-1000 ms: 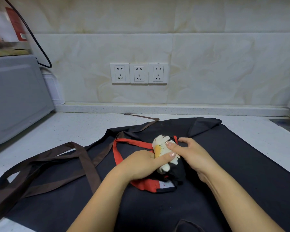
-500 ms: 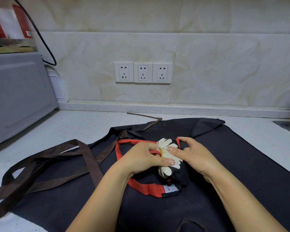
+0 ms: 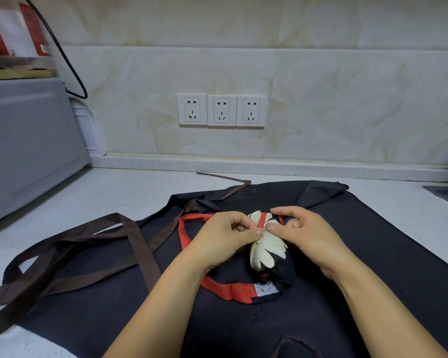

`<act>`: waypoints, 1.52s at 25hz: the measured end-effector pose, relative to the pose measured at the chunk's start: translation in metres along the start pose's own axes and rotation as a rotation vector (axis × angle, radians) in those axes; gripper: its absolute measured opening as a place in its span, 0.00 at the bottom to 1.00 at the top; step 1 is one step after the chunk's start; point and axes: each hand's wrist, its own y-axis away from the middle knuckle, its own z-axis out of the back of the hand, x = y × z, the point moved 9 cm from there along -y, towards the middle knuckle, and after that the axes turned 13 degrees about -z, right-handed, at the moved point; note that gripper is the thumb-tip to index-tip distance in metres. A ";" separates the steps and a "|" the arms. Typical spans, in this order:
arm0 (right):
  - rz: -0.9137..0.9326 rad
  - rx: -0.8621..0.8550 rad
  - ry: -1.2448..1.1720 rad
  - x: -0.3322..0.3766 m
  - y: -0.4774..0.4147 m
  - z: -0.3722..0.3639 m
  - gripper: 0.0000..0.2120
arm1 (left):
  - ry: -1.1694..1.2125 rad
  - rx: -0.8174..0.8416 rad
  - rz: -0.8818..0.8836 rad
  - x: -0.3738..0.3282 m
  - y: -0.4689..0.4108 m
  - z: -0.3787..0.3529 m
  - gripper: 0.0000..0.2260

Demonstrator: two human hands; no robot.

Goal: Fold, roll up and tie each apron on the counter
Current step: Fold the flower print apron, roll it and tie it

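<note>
Head view: left hand, right hand pinch red strap over rolled apron.
Soft, springy roll, I'd judge; hold strap near crossing.

This is a home kitchen. A white speckled counter runs along a wall of pale marble-look tiles, with a raised lip where the two meet. Three wall sockets sit in a row on the far wall. At the left stands a grey box-shaped appliance, a black cable looping down behind it. At the far right shows the steel edge of a sink. A dark apron lies spread on the near counter.
</note>
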 end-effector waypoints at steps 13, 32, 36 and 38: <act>-0.031 0.297 -0.244 0.003 0.009 -0.017 0.07 | 0.176 -0.146 -0.024 -0.004 -0.001 0.005 0.01; 0.169 -0.073 -0.172 0.024 0.021 -0.009 0.02 | 0.194 -0.118 -0.071 -0.014 -0.003 0.000 0.08; 0.225 -0.126 -0.121 0.031 0.028 -0.011 0.03 | 0.207 -0.104 -0.079 -0.017 -0.002 -0.002 0.10; 0.254 -0.152 -0.123 0.033 0.030 -0.011 0.04 | 0.240 -0.090 -0.057 -0.017 -0.002 -0.003 0.10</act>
